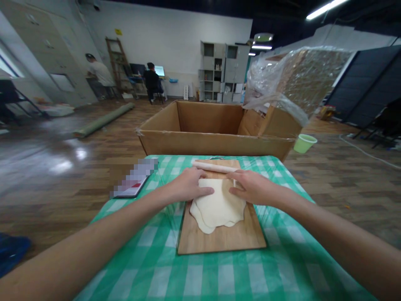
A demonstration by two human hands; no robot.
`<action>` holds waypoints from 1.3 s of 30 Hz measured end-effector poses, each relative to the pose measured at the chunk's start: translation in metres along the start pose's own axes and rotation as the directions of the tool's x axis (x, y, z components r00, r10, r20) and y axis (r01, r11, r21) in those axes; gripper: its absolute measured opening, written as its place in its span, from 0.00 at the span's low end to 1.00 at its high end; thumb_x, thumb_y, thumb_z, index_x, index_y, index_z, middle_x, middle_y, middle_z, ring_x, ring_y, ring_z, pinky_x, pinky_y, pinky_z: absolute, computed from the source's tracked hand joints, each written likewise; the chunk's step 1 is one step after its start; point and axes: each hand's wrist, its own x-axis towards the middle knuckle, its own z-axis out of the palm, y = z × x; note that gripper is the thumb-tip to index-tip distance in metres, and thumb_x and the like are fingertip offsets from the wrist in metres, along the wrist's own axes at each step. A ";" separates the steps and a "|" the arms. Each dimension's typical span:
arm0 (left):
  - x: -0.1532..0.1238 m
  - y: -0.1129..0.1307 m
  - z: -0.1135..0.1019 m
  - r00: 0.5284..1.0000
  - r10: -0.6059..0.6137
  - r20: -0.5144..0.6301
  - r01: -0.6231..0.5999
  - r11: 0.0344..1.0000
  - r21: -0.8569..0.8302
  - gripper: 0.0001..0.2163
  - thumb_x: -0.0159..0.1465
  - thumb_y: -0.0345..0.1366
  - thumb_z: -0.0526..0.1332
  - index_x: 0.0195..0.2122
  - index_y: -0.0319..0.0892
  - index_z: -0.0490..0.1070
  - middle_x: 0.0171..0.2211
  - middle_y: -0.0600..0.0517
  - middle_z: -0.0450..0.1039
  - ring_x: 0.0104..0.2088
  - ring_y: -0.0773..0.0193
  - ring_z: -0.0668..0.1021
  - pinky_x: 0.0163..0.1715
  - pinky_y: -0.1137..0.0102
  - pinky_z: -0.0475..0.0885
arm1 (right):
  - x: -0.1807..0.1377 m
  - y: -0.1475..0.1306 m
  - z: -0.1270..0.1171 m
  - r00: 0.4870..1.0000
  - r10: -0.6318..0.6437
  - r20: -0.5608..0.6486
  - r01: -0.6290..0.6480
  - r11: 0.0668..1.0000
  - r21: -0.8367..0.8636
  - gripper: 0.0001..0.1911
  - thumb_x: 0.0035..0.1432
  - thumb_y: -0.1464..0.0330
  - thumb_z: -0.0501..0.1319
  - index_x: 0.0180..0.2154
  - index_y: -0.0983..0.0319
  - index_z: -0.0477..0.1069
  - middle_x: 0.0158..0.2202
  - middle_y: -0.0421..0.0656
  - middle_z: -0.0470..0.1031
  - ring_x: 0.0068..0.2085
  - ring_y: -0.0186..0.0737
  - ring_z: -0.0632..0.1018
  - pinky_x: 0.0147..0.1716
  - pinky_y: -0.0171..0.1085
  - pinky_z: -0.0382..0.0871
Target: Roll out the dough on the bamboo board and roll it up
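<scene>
A pale, flat dough sheet [219, 205] lies folded in layers on a wooden board [219, 242], with uneven edges overlapping on the near side. My left hand [189, 184] is at its far left corner, thumb on top and fingers curled at the far edge. At the far right corner, my right hand [253, 187] takes the sheet the same way, its thumb pointing inward. The undersides of the fingers are hidden. Just beyond both hands, a light wooden rolling pin [217, 167] lies across the far end of the board.
A green-and-white checked cloth [150, 259] covers the table. A tablet-like device [134, 184], partly blurred, lies at the far left edge. Past the table stands a large open cardboard box [206, 144]. A green bucket [305, 143] is on the floor to the right. Two people are in the background.
</scene>
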 end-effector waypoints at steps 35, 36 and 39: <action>-0.101 0.012 0.034 0.853 0.514 0.091 -0.466 0.670 0.579 0.24 0.74 0.23 0.45 0.69 0.35 0.59 0.67 0.38 0.67 0.68 0.55 0.69 0.66 0.62 0.68 | -0.088 -0.027 0.048 0.940 -0.326 -0.096 0.274 0.895 -0.352 0.25 0.64 0.80 0.54 0.62 0.75 0.69 0.60 0.62 0.75 0.58 0.53 0.79 0.54 0.46 0.79; -0.102 0.011 0.032 0.852 0.513 0.102 -0.472 0.670 0.573 0.24 0.74 0.22 0.45 0.70 0.36 0.58 0.67 0.38 0.66 0.69 0.55 0.68 0.66 0.62 0.68 | -0.089 -0.026 0.049 0.937 -0.332 -0.108 0.276 0.895 -0.351 0.25 0.65 0.80 0.55 0.62 0.74 0.69 0.60 0.62 0.75 0.59 0.53 0.79 0.55 0.46 0.79; -0.108 0.007 0.024 0.856 0.503 0.117 -0.481 0.693 0.536 0.25 0.74 0.22 0.44 0.72 0.39 0.56 0.69 0.41 0.64 0.69 0.58 0.67 0.66 0.64 0.67 | -0.093 -0.022 0.053 0.932 -0.335 -0.135 0.275 0.900 -0.338 0.25 0.66 0.80 0.54 0.63 0.72 0.69 0.60 0.59 0.75 0.60 0.50 0.79 0.56 0.45 0.78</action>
